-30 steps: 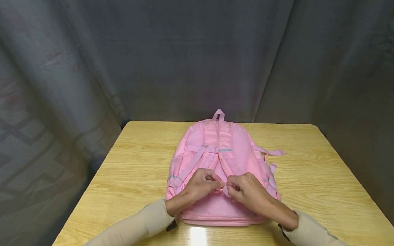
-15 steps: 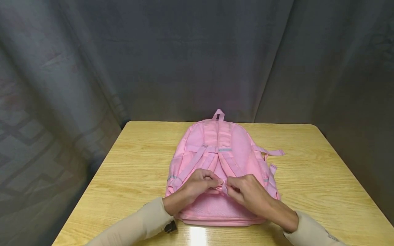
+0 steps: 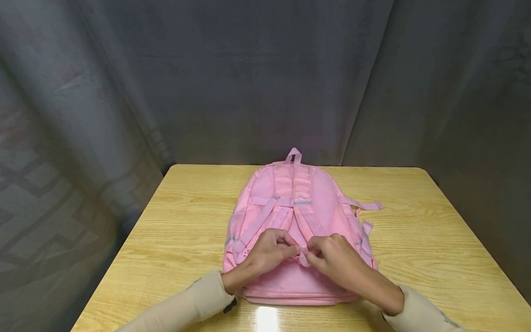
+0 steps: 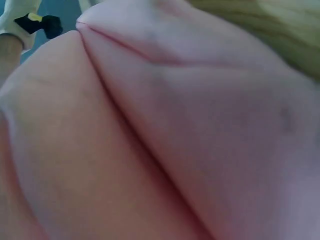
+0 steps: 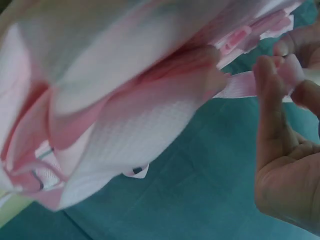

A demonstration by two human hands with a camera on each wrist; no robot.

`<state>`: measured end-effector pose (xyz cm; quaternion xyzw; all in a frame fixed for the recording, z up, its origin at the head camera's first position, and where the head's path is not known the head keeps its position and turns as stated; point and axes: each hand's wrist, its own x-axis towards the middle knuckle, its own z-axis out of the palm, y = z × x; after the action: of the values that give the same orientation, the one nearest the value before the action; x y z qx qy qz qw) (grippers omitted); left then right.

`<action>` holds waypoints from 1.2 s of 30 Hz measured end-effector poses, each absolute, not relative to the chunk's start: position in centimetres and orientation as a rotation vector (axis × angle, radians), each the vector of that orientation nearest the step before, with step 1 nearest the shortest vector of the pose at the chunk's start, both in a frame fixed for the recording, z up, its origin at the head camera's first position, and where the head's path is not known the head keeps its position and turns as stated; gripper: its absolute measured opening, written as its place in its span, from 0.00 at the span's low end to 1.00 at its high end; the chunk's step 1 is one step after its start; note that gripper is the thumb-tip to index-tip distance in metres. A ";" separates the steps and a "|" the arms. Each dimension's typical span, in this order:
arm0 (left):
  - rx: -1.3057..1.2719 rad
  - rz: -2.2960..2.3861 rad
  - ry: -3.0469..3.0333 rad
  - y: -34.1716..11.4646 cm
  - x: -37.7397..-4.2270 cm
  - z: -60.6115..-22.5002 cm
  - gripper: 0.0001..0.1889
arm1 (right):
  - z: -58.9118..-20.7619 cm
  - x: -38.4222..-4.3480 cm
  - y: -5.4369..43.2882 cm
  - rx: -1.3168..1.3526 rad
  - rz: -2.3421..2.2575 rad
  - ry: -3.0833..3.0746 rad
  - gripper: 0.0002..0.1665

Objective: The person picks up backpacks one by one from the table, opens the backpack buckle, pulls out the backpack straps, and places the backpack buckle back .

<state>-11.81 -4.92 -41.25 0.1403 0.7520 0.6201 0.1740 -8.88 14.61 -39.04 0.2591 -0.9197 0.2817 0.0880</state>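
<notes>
A pink backpack point(image 3: 290, 276) lies on the table with its back panel and shoulder straps point(image 3: 307, 219) facing up. Over the lower middle of that panel, my left hand point(image 3: 269, 249) pinches a small pink buckle, mostly hidden by the fingertips. Right beside it, my right hand point(image 3: 333, 256) pinches the loose end of a pink webbing strap point(image 3: 304, 261) between thumb and forefinger. The right wrist view shows this webbing point(image 5: 239, 85) stretched from the bag to the fingers. Backpack fabric point(image 4: 210, 125) fills most of the left wrist view.
The backpack stands in the middle of a wooden table point(image 3: 186, 207), its top handle point(image 3: 294, 154) toward the back. Loose side straps point(image 3: 367, 205) stick out to the right. Grey curtains point(image 3: 265, 83) hang behind and beside the table.
Half a second ago the buckle showed between my hands; now my left fingers cover it. My right hand has shifted slightly, and the strap end hangs a little lower. The backpack stays put.
</notes>
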 end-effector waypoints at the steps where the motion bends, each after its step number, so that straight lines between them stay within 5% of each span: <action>1: 0.403 1.752 2.135 -4.9 -11.7 -41.3 0.05 | -39.0 -8.9 14.6 0.769 0.860 -2.766 0.04; 17: 0.494 1.697 2.245 -4.8 -11.2 -41.1 0.06 | -38.3 -9.0 14.4 0.754 0.813 -2.878 0.23; 36: 0.203 1.908 1.833 -4.8 -12.3 -41.4 0.05 | -39.9 -9.2 14.6 0.881 0.819 -2.518 0.21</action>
<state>-12.31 -4.78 -41.35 0.0744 0.6702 0.6978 0.2417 -9.17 14.56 -39.86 0.3108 -0.8884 0.2891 0.1746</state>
